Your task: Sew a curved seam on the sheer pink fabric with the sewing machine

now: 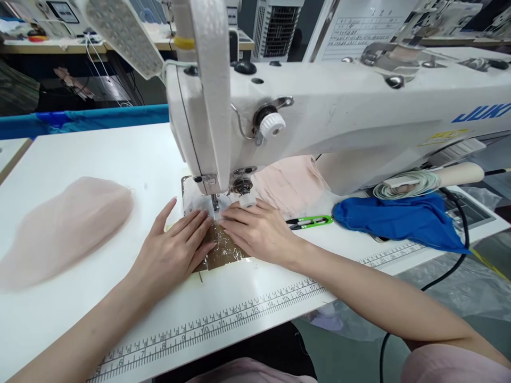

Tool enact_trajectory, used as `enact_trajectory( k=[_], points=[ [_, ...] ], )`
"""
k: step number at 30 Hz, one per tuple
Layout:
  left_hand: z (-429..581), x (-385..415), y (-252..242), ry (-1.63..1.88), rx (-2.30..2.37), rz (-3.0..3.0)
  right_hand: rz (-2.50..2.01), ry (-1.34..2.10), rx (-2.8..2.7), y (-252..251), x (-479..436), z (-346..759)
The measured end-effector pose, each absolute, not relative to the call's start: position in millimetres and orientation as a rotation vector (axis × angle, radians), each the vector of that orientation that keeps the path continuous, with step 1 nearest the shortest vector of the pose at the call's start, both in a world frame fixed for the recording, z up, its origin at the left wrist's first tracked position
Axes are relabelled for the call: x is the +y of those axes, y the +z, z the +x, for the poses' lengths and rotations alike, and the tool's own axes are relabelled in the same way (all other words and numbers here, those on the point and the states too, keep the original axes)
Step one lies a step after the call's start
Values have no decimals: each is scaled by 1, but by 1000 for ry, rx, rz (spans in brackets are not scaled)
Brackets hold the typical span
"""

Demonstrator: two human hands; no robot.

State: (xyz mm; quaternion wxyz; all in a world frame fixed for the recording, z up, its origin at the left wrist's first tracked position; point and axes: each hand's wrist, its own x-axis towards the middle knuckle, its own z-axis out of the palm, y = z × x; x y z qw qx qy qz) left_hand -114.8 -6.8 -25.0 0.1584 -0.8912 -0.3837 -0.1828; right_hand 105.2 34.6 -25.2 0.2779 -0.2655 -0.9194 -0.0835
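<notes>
Clock positions are taken from the presser foot (215, 202) of the sewing machine (255, 135). The left hand (175, 246) lies palm down at 8 o'clock; its little finger is spread away, the middle fingers close together. The right hand (268, 232) lies palm down at 4 o'clock, its fingers extended, close together and directed at 9 o'clock. No pinch is visible on either hand. The fingertips bear on the film-covered brown plate (228, 251) close beside the foot, presumably to keep the surface flat and steady from both sides. Pink cloth (293, 181) lies between 2 and 3 o'clock under the machine arm; whether its edge runs beneath the fingers cannot be told. A sheer pink piece (75, 226) rests on the bench (131, 143) at 9 o'clock, apparently set apart to avoid the foot. Green snips (315, 221) lie near 3 o'clock, likely for right-hand reach, with blue cloth (395, 219) beyond.
</notes>
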Motion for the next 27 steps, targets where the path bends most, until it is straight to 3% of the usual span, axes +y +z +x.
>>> enact_trajectory(
  k=[27],
  points=[
    [-119, 14, -30, -428, -1337, -2570, -838, -295, -2577, -27, 47, 109]
  ],
)
